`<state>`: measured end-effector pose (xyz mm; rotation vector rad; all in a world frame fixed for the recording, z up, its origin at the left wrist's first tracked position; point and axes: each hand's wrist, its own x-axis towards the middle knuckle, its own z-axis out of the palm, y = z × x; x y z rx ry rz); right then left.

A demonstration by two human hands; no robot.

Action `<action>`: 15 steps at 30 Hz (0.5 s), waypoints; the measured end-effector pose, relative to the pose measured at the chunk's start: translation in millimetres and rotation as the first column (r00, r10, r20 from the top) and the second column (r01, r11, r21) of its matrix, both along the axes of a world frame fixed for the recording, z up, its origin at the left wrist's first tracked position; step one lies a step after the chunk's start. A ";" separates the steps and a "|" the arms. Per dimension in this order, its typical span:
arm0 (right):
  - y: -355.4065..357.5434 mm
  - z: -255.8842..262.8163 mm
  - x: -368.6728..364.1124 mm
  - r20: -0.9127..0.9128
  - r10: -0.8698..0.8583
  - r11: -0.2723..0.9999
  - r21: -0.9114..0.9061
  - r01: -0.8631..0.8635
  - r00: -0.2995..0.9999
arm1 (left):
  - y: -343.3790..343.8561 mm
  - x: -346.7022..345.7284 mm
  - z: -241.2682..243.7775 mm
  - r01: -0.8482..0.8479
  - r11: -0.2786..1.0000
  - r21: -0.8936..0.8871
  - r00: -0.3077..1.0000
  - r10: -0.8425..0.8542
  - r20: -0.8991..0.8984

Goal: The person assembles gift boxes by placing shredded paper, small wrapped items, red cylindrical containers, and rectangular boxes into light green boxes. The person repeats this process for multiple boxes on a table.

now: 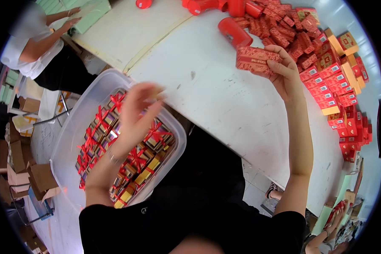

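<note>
My right hand [281, 71] holds a small red patterned carton [255, 59] by its right end, raised over the white table [222, 104]. Writing runs along the carton's side. Just beyond it a red cylindrical canister [234, 31] lies on its side. My left hand [141, 106], blurred, hovers above a translucent plastic bin [63, 139] with thumb and fingers apart and no object visible in it. Inside the bin are many small bundles tied with red ribbon [154, 135], some with gold-coloured sides [147, 170]. Hand and forearm hide part of them.
Red cartons [281, 31] lie heaped at the table's far side, beside stacked red gift boxes [325, 79]. A co-worker [41, 47] handles a pale green box [92, 16] at upper left. Another person's hands [335, 219] show at lower right. Open cardboard boxes [41, 179] stand left.
</note>
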<state>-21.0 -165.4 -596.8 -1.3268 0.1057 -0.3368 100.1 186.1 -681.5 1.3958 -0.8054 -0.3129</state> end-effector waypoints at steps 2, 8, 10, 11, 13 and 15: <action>28.3 -4.7 3.1 -0.011 0.055 0.998 -0.018 -0.055 0.998 | -46.3 2.0 9.4 0.128 0.991 -0.043 0.991 -0.129 -0.027; 82.1 -4.3 9.7 -0.104 0.112 0.991 -0.056 -0.119 0.988 | -90.2 -5.4 31.4 0.212 0.963 -0.167 0.891 -0.260 -0.371; 97.4 -11.7 14.8 -0.102 -0.086 0.996 -0.045 0.082 0.991 | -96.0 -16.7 14.2 0.026 0.970 -0.243 0.930 -0.113 -0.349; 105.2 -16.8 19.5 -0.092 -0.176 0.984 -0.035 0.173 0.980 | -98.9 -21.7 4.8 -0.070 0.958 -0.280 0.943 -0.028 -0.332; 121.9 -31.7 19.0 -0.065 -0.161 0.980 -0.128 0.151 0.985 | -100.3 -43.5 -6.9 -0.072 0.992 -0.105 0.996 0.066 -0.057; 121.3 -31.0 10.2 -0.145 -0.131 0.936 -0.345 0.074 0.981 | -84.3 -46.4 2.7 0.034 0.998 0.061 0.953 -0.050 0.298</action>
